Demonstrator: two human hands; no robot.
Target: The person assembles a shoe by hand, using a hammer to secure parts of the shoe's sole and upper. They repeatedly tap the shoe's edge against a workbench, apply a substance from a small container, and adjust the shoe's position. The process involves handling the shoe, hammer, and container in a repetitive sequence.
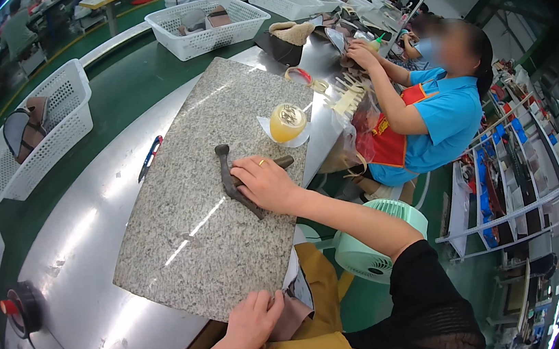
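Observation:
A dark metal hammer (pixel 226 173) lies on the speckled grey stone slab (pixel 186 206), its short handle pointing right. My right hand (pixel 265 184) lies over the hammer, its fingers closed about the handle by the head. At the slab's near edge is my left hand (pixel 253 321), fingers curled at a brownish-pink piece of material (pixel 290 319) that hangs by my lap. Part of that piece is hidden under the hand and the slab edge. Beyond the hammer, a round container of yellowish liquid (pixel 287 122) stands on a white sheet.
A pen (pixel 150 159) lies left of the slab on the metal table (pixel 90 265). White baskets (pixel 209 41) with cut pieces stand beyond it. A co-worker in blue (pixel 448 114) works at the right. A green fan (pixel 378 249) stands by my right arm.

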